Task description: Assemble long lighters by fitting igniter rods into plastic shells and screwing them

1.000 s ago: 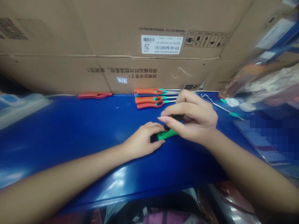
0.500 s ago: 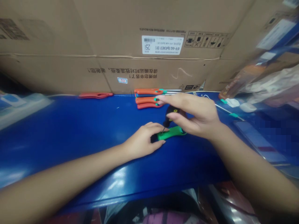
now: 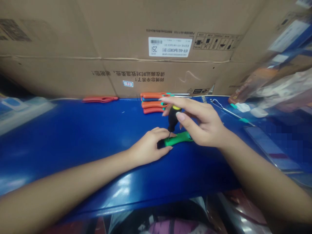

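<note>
A green plastic lighter handle [image 3: 179,139] lies on the blue table, its left end between the thumb and fingers of my left hand [image 3: 152,146]. My right hand [image 3: 198,122] grips a black and yellow screwdriver [image 3: 173,118] between thumb and fingers. The screwdriver stands nearly upright, with its tip down on the green handle close to my left fingers. Just beyond my right fingertips lie several stacked orange lighters [image 3: 152,104] with green parts and metal rods.
A red handle piece [image 3: 99,99] lies by the large cardboard box [image 3: 126,42] along the back. At right are a thin metal rod [image 3: 234,113], a phone [image 3: 271,148], an orange bottle [image 3: 253,84] and plastic bags [image 3: 287,87]. A clear plastic package [image 3: 21,110] sits at left.
My right hand has shifted slightly left and turned on the screwdriver, which is now more upright and shows its yellow top. My left hand and the green handle have stayed put.
</note>
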`<state>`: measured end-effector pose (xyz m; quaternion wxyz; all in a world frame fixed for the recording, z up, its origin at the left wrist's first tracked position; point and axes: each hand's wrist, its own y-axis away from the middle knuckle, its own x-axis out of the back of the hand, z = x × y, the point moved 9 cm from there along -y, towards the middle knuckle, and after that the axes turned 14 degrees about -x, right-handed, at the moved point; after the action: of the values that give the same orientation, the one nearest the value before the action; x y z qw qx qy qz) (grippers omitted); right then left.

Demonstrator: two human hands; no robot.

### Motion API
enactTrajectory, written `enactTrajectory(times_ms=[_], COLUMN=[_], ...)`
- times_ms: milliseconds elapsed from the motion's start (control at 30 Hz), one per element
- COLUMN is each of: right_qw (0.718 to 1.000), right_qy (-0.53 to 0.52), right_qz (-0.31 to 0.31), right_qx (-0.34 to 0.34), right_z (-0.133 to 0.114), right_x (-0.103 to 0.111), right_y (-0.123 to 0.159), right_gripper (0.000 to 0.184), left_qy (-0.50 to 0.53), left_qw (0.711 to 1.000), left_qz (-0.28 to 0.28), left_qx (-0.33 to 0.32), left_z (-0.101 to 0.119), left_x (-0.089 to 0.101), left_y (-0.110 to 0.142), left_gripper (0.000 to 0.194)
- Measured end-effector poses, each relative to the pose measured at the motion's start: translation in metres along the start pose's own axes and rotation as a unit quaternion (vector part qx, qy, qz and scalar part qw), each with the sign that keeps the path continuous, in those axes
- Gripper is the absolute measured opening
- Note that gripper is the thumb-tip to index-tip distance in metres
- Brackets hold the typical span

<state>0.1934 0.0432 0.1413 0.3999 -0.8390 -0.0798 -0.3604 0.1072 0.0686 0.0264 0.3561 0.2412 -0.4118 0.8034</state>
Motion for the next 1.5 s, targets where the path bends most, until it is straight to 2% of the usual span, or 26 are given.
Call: enactTrajectory(times_ms=[100, 167, 233, 333, 400, 500, 567, 667, 733, 800, 900, 967, 1033, 1100, 1167, 1233, 1300, 1433, 1500], right_qw=[0.999, 0.997, 0.997, 0.999, 0.999, 0.997, 0.998, 0.998, 0.997, 0.999, 0.997, 0.999, 0.999, 0.994, 0.994, 0.998, 0.999, 0.996, 0.993], right_qy=[-0.001, 0.037, 0.034, -0.037, -0.046, 0.009, 0.017, -0.05, -0.076, -0.042, 0.027, 0.014, -0.042, -0.096, -0.102, -0.063, -0.028, -0.079, -0.105], right_qz=[0.036, 0.063, 0.053, 0.013, 0.026, 0.068, 0.054, -0.002, -0.005, 0.025, 0.064, 0.037, -0.015, -0.047, -0.039, -0.005, 0.014, -0.044, -0.054], right_qx=[-0.001, 0.023, 0.032, 0.007, -0.002, 0.019, 0.037, 0.029, 0.013, 0.014, 0.032, 0.027, 0.007, 0.003, 0.01, 0.016, 0.018, 0.011, 0.009], right_z=[-0.001, -0.005, -0.007, -0.001, 0.001, -0.001, -0.004, -0.005, -0.005, -0.006, -0.009, -0.008, -0.004, -0.003, -0.003, -0.003, -0.002, -0.003, -0.004], right_x=[0.005, 0.007, 0.005, 0.0, 0.003, 0.009, 0.008, 0.004, 0.005, 0.009, 0.013, 0.011, 0.007, 0.006, 0.009, 0.014, 0.015, 0.005, 0.003], right_y=[0.0, 0.001, 0.001, -0.001, -0.003, -0.003, -0.003, -0.004, -0.004, -0.003, 0.0, -0.001, -0.003, -0.004, -0.005, -0.005, -0.005, -0.003, -0.003], right_gripper=[0.023, 0.025, 0.03, 0.035, 0.029, 0.022, 0.025, 0.031, 0.025, 0.017, 0.02, 0.027, 0.035, 0.036, 0.028, 0.021, 0.024, 0.039, 0.034], left_qy=[0.002, 0.003, 0.004, 0.004, 0.004, 0.005, 0.006, 0.006, 0.005, 0.003, -0.001, 0.001, 0.004, 0.006, 0.009, 0.011, 0.008, 0.002, 0.005], left_qw=[1.0, 1.0, 1.0, 1.0, 1.0, 1.0, 1.0, 1.0, 1.0, 1.0, 1.0, 1.0, 1.0, 1.0, 1.0, 1.0, 1.0, 1.0, 1.0], left_qz=[0.0, 0.002, 0.004, 0.004, 0.003, 0.002, 0.002, 0.002, 0.006, 0.008, 0.005, 0.004, 0.003, 0.002, 0.006, 0.01, 0.01, 0.0, 0.003], left_qx=[-0.001, -0.002, -0.002, -0.001, 0.0, 0.0, 0.001, 0.003, 0.001, -0.004, -0.004, 0.0, 0.003, 0.002, -0.004, -0.007, -0.007, 0.001, 0.001], left_z=[-0.001, -0.001, 0.0, 0.0, 0.0, 0.001, 0.001, 0.001, 0.0, 0.0, 0.0, 0.0, 0.001, 0.0, 0.0, -0.001, -0.001, -0.001, -0.001], left_x=[-0.001, -0.001, 0.0, 0.0, 0.0, 0.0, 0.0, 0.0, 0.001, 0.0, 0.0, 0.001, 0.001, 0.001, 0.0, 0.0, 0.0, 0.0, 0.0], left_y=[0.0, 0.0, 0.001, 0.001, 0.001, 0.0, 0.0, 0.0, 0.0, 0.001, 0.001, 0.0, 0.0, 0.0, 0.001, 0.001, 0.001, 0.0, 0.001], left_gripper=[0.035, 0.032, 0.032, 0.037, 0.038, 0.038, 0.039, 0.034, 0.03, 0.028, 0.03, 0.032, 0.035, 0.036, 0.037, 0.037, 0.037, 0.036, 0.033])
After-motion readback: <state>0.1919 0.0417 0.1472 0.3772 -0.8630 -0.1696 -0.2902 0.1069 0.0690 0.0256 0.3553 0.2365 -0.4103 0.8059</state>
